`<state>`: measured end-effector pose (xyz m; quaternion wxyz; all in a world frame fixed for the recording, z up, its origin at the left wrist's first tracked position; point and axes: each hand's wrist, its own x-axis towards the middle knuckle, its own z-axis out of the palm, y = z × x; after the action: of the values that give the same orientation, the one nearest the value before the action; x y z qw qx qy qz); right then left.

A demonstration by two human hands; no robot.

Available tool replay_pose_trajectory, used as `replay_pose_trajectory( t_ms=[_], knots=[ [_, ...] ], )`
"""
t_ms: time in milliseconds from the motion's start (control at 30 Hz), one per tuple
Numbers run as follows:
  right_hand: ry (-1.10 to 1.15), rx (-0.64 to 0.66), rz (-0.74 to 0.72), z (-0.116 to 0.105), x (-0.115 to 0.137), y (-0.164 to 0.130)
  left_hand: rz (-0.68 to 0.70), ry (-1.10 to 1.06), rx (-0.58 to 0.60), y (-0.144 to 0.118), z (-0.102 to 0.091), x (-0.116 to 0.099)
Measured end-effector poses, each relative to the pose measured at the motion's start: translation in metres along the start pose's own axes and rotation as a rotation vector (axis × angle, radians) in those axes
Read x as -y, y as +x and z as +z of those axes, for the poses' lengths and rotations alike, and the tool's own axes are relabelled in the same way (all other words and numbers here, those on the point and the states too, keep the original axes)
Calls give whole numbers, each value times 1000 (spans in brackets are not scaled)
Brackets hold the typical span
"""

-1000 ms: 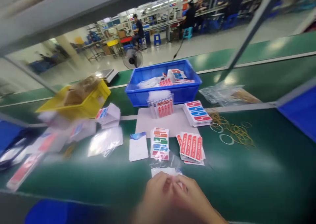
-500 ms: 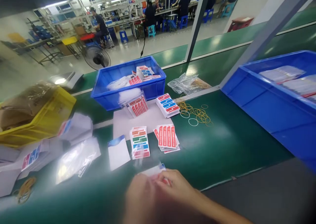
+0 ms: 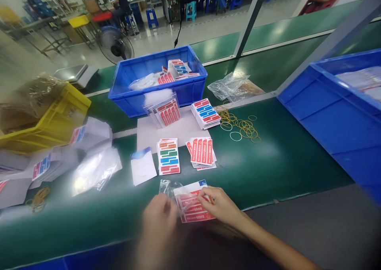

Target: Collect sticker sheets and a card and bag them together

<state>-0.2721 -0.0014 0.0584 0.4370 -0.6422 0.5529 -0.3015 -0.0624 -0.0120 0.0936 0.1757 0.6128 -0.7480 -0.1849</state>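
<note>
Near the front edge of the green belt, my left hand and my right hand both grip a clear plastic bag with red and white sticker sheets inside. The left hand is blurred. Just beyond lie a white card with a blue corner, a stack of multicoloured sticker sheets and a fanned stack of red sticker sheets.
A blue bin with packets stands behind, a larger blue bin at right, a yellow bin at left. Rubber bands, a red and blue sticker stack and loose clear bags lie on the belt. People work in the background.
The view swung right and down, bringing the right blue bin into sight. My hands have drawn apart a little and the bagged sticker sheets between them now show clearly.
</note>
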Motion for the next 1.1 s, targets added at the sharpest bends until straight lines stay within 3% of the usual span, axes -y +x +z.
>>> replay_pose_trajectory(
  t_ms=[100,167,267,367,467,600,767,900,1100],
  knots=[
    [53,-49,23,-19,-2,-14,-17,39,-97,-1,-5,2],
    [66,-158,37,-34,0,-25,18,53,-120,-1,-1,-2],
    [29,-387,72,-51,6,-41,83,73,-132,1,12,-12],
    [-25,-478,63,-53,10,-50,135,47,-101,2,27,-24],
    [-43,-395,68,-43,7,-56,163,3,-32,2,45,-32],
    [20,-247,233,-30,-6,-64,160,-6,84,-1,68,-35],
    [455,-133,459,-26,-22,-72,148,0,190,-6,86,-31],
    [653,-65,476,-30,-30,-71,224,-17,120,-7,90,-28],
    [595,39,434,-37,-43,-61,404,10,2,-10,94,-26]
  ],
)
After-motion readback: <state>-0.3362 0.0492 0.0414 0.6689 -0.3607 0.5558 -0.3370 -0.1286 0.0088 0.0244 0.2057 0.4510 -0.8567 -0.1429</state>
